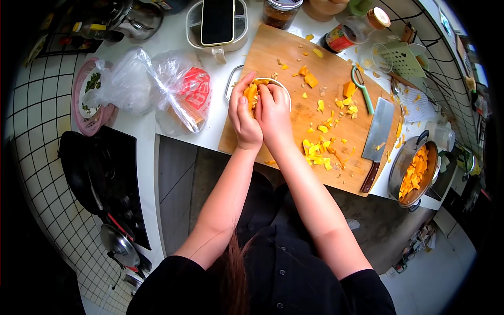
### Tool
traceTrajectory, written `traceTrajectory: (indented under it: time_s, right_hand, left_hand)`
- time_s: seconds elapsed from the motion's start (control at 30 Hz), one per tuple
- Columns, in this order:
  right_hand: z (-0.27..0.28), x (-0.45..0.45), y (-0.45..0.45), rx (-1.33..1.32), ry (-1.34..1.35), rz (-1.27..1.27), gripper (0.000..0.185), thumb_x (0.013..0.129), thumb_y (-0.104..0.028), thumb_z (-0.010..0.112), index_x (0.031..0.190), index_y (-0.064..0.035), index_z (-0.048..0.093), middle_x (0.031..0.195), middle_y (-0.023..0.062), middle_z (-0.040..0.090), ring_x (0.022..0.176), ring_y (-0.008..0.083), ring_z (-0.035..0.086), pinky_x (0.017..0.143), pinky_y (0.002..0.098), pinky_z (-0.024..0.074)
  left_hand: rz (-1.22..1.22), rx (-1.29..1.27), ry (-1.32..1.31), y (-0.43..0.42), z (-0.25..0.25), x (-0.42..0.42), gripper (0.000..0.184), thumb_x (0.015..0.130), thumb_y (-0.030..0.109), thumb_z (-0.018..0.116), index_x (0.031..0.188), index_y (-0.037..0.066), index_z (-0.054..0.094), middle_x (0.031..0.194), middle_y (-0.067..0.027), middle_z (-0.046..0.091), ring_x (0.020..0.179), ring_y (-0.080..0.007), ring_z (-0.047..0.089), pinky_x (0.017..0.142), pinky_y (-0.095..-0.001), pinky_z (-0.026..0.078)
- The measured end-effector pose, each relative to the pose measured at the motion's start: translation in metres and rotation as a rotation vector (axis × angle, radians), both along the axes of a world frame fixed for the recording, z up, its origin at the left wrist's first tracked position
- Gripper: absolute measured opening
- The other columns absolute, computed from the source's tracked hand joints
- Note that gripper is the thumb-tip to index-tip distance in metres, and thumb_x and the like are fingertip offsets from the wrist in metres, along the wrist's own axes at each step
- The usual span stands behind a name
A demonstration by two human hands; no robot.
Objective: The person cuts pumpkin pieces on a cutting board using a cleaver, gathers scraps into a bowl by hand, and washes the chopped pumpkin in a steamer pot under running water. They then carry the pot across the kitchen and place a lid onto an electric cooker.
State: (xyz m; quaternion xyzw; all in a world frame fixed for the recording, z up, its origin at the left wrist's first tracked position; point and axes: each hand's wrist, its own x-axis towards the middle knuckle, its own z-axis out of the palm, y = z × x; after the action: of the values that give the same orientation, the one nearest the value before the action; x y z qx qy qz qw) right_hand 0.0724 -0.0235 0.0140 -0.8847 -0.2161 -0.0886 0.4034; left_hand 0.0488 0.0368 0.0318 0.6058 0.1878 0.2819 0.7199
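My left hand (243, 118) and my right hand (275, 113) are cupped together, wrists close, around orange pumpkin scraps (251, 96). They are over a bowl with a pale rim (287, 93) at the left side of the wooden cutting board (294, 58); the bowl's inside is mostly hidden. Yellow peel pieces (316, 152), seeds and a pumpkin chunk (349, 89) lie scattered on the board. Along its right side rest a green-handled peeler (362, 89) and a cleaver (379, 128) with a brown handle. To the right, a pot (395, 176) holds cut pumpkin pieces (415, 173).
Knotted plastic bags (178, 89) and a pink basket (94, 126) are on the left. A phone (217, 21) lies across a clear container (242, 37) at the back. Jars, including a red-labelled bottle (349, 35), line the far edge. A black stove (123, 189) stands at lower left.
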Motion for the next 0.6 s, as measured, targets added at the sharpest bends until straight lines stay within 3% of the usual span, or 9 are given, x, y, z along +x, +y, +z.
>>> traceTrajectory:
  time_s: [0.07,0.17,0.3,0.4,0.53,0.6]
  right_hand:
    - [-0.001,-0.001,0.003,-0.044,-0.037,-0.018,0.026,0.075,-0.005,0.059,0.101,0.0027,0.059,0.094,0.0176,0.055,0.093,0.0351,0.052,0.084,0.0406,0.0426]
    - [0.011,0.002,-0.001,0.054,0.137,0.042,0.027,0.081,-0.006,0.053,0.105,0.0059,0.057,0.099,0.0192,0.056,0.096,0.0359,0.052,0.087,0.0411,0.0417]
    - [0.021,0.003,-0.012,0.519,0.495,0.01,0.031,0.092,-0.012,0.04,0.115,0.0059,0.052,0.11,0.021,0.057,0.107,0.031,0.053,0.093,0.0365,0.0394]
    - [0.04,0.005,-0.018,0.636,0.592,-0.034,0.03,0.092,-0.009,0.041,0.116,0.0052,0.052,0.112,0.0203,0.058,0.107,0.0309,0.054,0.093,0.0348,0.0405]
    - [0.034,0.008,-0.022,0.289,0.331,0.065,0.035,0.087,-0.004,0.046,0.121,0.0037,0.048,0.114,0.0206,0.057,0.108,0.0339,0.054,0.092,0.0359,0.0424]
    - [0.027,0.007,-0.018,0.196,0.202,0.129,0.039,0.086,-0.006,0.048,0.123,0.0036,0.046,0.122,0.0216,0.052,0.116,0.0362,0.047,0.098,0.0396,0.0375]
  left_hand:
    - [0.011,-0.032,0.003,0.0,-0.001,-0.001,0.038,0.09,0.018,0.027,0.117,-0.005,0.043,0.12,-0.0176,0.05,0.114,-0.0248,0.046,0.1,-0.0353,0.034]
    - [0.042,0.006,0.056,-0.001,0.001,-0.001,0.035,0.091,0.017,0.027,0.115,-0.004,0.042,0.118,-0.018,0.05,0.112,-0.0247,0.047,0.1,-0.0357,0.035]
    - [0.058,0.032,0.093,0.001,0.003,-0.002,0.034,0.093,0.019,0.025,0.114,-0.003,0.041,0.115,-0.0184,0.051,0.111,-0.0251,0.048,0.1,-0.0364,0.034]
    - [0.016,-0.024,0.028,-0.001,0.006,-0.002,0.038,0.095,0.023,0.023,0.115,-0.004,0.041,0.118,-0.0197,0.049,0.113,-0.0264,0.046,0.101,-0.0368,0.033]
    - [-0.056,-0.052,-0.033,0.0,0.006,-0.005,0.051,0.096,0.035,0.017,0.122,-0.004,0.038,0.13,-0.0221,0.043,0.123,-0.0294,0.04,0.106,-0.0378,0.026]
    - [-0.128,0.065,0.016,0.001,0.0,-0.006,0.06,0.095,0.041,0.015,0.129,-0.005,0.033,0.134,-0.0218,0.039,0.129,-0.029,0.033,0.109,-0.0378,0.015]
